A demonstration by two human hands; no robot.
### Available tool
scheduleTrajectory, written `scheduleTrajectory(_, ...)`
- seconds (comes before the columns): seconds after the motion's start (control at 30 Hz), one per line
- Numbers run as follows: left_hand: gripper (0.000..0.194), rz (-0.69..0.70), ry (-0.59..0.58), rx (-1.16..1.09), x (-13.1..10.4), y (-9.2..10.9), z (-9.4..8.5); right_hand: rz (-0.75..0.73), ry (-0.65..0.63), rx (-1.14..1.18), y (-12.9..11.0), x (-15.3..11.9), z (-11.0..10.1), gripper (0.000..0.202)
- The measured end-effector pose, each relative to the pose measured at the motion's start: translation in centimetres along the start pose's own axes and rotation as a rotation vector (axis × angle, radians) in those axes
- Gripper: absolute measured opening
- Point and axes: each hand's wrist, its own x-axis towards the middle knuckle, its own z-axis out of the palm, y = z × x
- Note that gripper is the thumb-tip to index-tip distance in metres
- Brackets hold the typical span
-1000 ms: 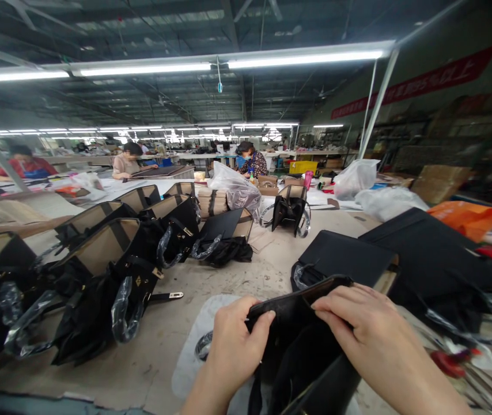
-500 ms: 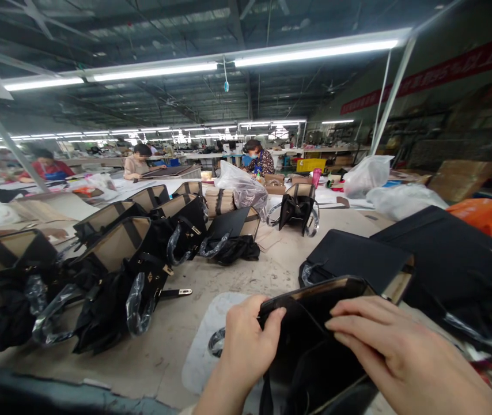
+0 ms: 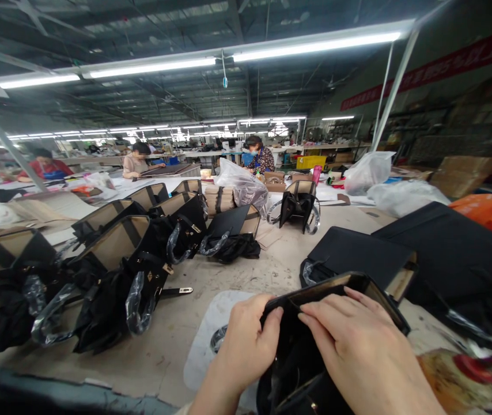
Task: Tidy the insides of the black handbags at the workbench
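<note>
A black handbag [image 3: 291, 369] stands open-mouthed in front of me, its stiff rim tilted up. My left hand [image 3: 246, 337] is closed on the rim's left corner, thumb inside the mouth and fingers outside. Inside the same mouth, my right hand [image 3: 354, 337] has its fingertips pressed together on the dark lining just below the far rim; the exact fold between them is hidden. A plastic-wrapped handle [image 3: 219, 339] shows left of my left hand, over a pale rounded board [image 3: 200, 331].
Several unfinished black bags [image 3: 116, 248] with plastic-wrapped handles crowd the left. Black bag panels [image 3: 358, 253] lie beyond my right hand. A stained jar with a red cap [image 3: 473, 369] stands at lower right. Co-workers [image 3: 261, 157] sit across the large table [image 3: 229, 282].
My right hand has moved left along the far side of the bag's mouth, closer to my left hand. The stained jar has come into view. My left hand keeps its hold.
</note>
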Motion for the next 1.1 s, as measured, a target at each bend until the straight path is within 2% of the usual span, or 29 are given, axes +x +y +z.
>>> scheduleTrajectory(0.33,0.021,-0.083,0.077,-0.060,0.3,-0.5,0.2,-0.080,-0.100,0.269,-1.2,0.5,0.4,0.027)
scheduleTrajectory(0.5,0.019,-0.081,0.022,-0.081,0.5,-0.4,0.0,0.054,-0.093,0.173,-0.3,0.0,0.3,0.019)
scheduleTrajectory(0.63,0.015,-0.076,0.086,-0.095,0.5,-0.4,0.1,0.085,-0.120,0.152,-0.1,0.1,0.1,0.011)
scheduleTrajectory(0.7,0.015,-0.051,0.110,-0.097,0.5,-0.4,0.1,0.071,-0.112,0.165,-0.2,0.3,0.2,0.008)
scheduleTrajectory(0.93,0.018,-0.017,0.099,-0.124,0.3,-0.8,0.0,-0.001,0.026,0.165,-0.9,0.6,1.4,0.023)
scheduleTrajectory(1.1,0.021,-0.065,0.088,-0.145,0.4,-0.6,0.0,-0.042,0.004,0.218,-0.9,0.9,1.2,0.025)
